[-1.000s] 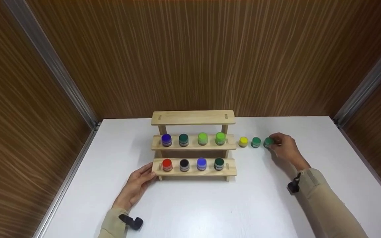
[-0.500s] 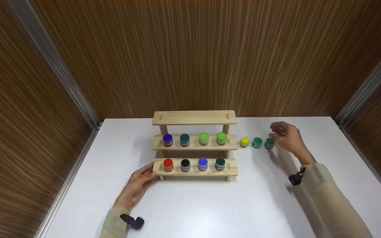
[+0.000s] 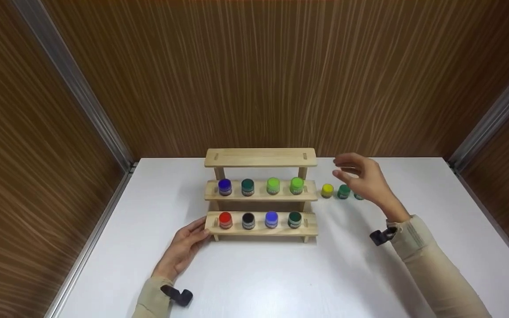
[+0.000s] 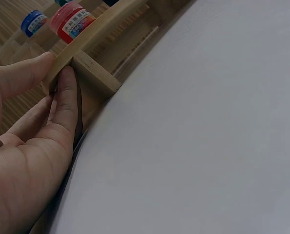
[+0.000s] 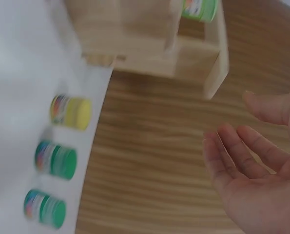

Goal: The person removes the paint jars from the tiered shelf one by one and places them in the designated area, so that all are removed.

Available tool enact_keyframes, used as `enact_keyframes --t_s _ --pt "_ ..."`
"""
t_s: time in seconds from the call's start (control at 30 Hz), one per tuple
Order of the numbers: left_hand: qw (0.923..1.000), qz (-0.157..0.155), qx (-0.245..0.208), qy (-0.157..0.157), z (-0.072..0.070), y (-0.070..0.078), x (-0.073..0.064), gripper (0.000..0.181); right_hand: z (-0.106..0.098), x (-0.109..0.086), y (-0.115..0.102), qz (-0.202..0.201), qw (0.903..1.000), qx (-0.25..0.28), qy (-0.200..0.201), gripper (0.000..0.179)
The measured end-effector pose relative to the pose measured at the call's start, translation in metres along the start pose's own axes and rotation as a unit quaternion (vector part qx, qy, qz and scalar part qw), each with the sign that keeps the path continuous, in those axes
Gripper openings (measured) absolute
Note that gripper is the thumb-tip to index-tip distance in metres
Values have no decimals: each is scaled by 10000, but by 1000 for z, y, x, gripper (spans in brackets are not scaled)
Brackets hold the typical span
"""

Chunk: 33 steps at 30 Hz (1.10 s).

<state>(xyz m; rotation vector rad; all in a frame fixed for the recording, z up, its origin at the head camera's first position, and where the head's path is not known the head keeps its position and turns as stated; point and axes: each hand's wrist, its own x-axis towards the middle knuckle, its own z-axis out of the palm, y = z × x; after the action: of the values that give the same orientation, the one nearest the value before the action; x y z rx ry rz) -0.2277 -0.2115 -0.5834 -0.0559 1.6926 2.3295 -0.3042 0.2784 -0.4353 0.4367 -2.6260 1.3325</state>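
Observation:
A three-tier wooden display rack point(image 3: 261, 157) stands on the table. My left hand point(image 3: 181, 251) grips the left end of its bottom shelf; in the left wrist view the thumb lies on one side of the board and the fingers point(image 4: 64, 105) on the other. My right hand point(image 3: 365, 179) is in the air right of the rack, fingers bent loosely with nothing between them. Below it on the table stand a yellow paint jar point(image 3: 327, 191), a green paint jar point(image 3: 343, 191) and another green paint jar point(image 3: 359, 197), partly hidden by the hand in the head view.
On the middle shelf sit a blue jar point(image 3: 225, 187), a teal jar point(image 3: 248, 187) and two light green jars. The bottom shelf bears a red jar point(image 3: 226, 220), a black jar point(image 3: 248, 220), a violet jar point(image 3: 271, 219) and a dark green jar point(image 3: 294, 219). Wood-grain panels point(image 3: 254, 79) enclose the table.
My right hand has let go of the rightmost green jar, lifted and moved left toward the rack. My left hand has kept its grip on the shelf.

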Motion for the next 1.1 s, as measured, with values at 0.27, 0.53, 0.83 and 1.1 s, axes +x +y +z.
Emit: enact_keyframes --t_s 0.27,0.53,0.83,1.1 --pt "9999 -58 -78 -69 2 1 1 68 17 -1 -21 -490 9980 285 -283 37" --pt "10000 -46 -71 -41 1 1 1 68 39 2 -28 -668 9954 462 -505 33" --pt "9999 -5 -121 -51 0 2 2 68 64 7 -24 -765 9926 437 -838 35" --pt "10000 -67 -18 8 -2 -1 4 67 77 8 -19 -613 9931 388 -925 36"
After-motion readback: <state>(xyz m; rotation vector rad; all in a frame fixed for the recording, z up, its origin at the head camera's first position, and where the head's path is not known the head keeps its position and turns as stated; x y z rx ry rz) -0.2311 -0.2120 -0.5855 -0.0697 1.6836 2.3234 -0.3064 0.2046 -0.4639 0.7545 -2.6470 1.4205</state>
